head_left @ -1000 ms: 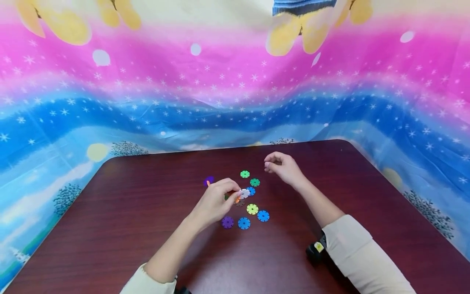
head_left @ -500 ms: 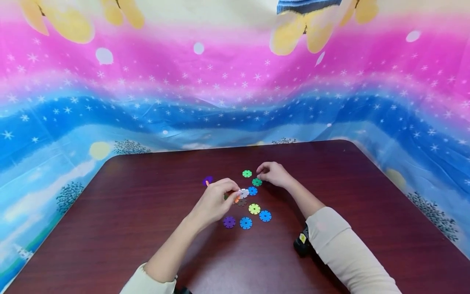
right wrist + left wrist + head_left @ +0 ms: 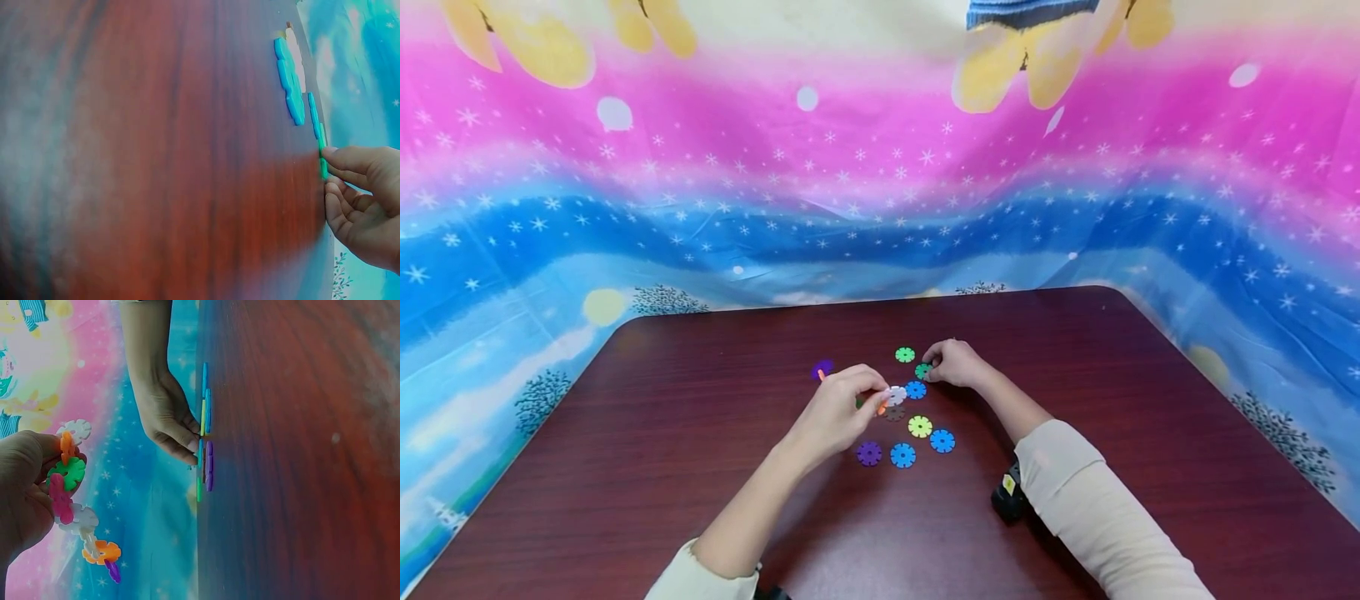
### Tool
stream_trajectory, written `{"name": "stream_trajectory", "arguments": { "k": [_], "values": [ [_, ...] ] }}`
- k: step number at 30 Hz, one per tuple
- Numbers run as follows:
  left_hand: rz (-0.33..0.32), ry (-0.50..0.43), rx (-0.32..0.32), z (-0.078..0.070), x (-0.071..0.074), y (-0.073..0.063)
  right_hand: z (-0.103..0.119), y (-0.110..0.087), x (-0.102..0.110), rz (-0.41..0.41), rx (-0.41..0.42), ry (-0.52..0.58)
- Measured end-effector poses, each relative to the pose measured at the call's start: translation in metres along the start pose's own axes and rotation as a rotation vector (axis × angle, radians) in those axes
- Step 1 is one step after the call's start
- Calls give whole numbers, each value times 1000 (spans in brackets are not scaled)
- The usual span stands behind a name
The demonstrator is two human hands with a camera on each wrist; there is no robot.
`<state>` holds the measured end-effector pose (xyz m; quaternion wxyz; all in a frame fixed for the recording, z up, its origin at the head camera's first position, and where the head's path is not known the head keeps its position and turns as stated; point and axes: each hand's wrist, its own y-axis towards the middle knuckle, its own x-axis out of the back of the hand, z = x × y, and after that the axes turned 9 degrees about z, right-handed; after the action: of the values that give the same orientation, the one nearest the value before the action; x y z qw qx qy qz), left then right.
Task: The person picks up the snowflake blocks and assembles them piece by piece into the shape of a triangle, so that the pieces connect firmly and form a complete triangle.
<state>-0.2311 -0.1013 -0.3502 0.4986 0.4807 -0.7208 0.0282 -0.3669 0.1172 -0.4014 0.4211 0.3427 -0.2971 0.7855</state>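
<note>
My left hand pinches a chain of interlocking snowflake discs above the table. In the left wrist view the chain hangs down through white, orange, green, pink, white, orange and purple pieces. My right hand is low at the far side of the loose discs. Its thumb and fingertips grip the edges of a dark green snowflake disc, which lies at the tabletop. Beside that disc are a light green disc and a small blue disc.
On the dark red wooden table lie a yellow-green disc, a purple disc, two nearer blue discs and a brown disc. A printed cloth hangs behind the table.
My right hand has come down and to the left, from above the table to the dark green disc. The left hand and its chain have stayed nearly still.
</note>
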Motion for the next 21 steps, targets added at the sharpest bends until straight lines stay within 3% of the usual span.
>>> {"name": "stream_trajectory", "arguments": {
  "k": [21],
  "values": [
    [-4,-15,-3,2,1,-2,-1,-4,0,-46,35,56]
  ]
}}
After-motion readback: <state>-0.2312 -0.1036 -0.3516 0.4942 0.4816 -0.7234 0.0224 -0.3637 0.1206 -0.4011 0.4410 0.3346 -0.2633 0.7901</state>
